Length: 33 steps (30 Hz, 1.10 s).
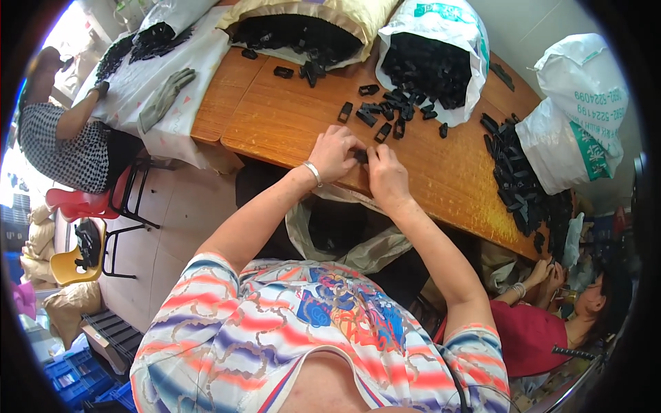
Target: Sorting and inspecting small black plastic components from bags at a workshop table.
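Note:
Both my hands meet at the near edge of the wooden table (pixel 275 113). Between the fingertips of my left hand (pixel 335 154) and my right hand (pixel 387 177) is a small black plastic part (pixel 360 156), partly hidden by the fingers. Just beyond them lie loose black plastic parts (pixel 392 104), some with a rectangular opening. They spill from a white woven sack (pixel 475 69) lying on its side. Under my hands, below the table edge, an open sack (pixel 299 230) hangs with dark contents.
A cream sack (pixel 372 20) of black parts lies at the back. At the right, a black pile (pixel 523 186) spreads beside another white sack (pixel 578 117). One person (pixel 69 131) sits at the left near a grey glove (pixel 165 96); another (pixel 537 323) works at the right.

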### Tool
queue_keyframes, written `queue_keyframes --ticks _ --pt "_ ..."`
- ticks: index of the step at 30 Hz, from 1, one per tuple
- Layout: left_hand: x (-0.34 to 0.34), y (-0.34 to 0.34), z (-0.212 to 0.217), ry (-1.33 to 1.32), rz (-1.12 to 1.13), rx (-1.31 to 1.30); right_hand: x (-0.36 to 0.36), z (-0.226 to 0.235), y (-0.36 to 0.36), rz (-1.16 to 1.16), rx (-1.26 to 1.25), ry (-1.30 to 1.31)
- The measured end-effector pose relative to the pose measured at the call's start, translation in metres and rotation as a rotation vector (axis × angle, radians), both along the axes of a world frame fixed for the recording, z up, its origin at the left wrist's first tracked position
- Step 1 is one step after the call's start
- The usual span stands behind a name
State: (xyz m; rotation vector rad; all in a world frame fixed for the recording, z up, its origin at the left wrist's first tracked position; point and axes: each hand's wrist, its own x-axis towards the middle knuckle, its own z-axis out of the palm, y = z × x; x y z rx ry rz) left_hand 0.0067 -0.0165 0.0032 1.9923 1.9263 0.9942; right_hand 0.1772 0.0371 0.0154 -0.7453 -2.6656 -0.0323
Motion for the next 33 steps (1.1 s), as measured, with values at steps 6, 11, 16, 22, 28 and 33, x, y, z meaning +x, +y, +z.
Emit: queue_keyframes --ticks 6,11,16,22,28,33 --pt "-0.041 0.027 0.018 -0.232 0.117 0.012 0.051 -0.002 -0.070 0.111 -0.345 0.001" --pt "-0.033 0.050 0.006 0.089 0.409 0.052 0.060 -0.013 -0.068 0.137 -0.485 -0.028" --pt "-0.045 0.038 -0.016 -0.048 0.360 0.174 0.054 0.013 0.007 0.039 -0.326 0.279" --pt "-0.009 0.007 -0.004 -0.091 0.025 0.104 0.045 0.009 0.112 -0.144 -0.146 0.302" --pt "-0.005 0.003 -0.001 -0.090 -0.046 0.047 0.017 0.007 0.158 -0.089 -0.056 0.101" --pt "-0.005 0.000 0.003 -0.091 -0.045 0.035 0.007 0.020 0.156 -0.194 -0.105 -0.110"
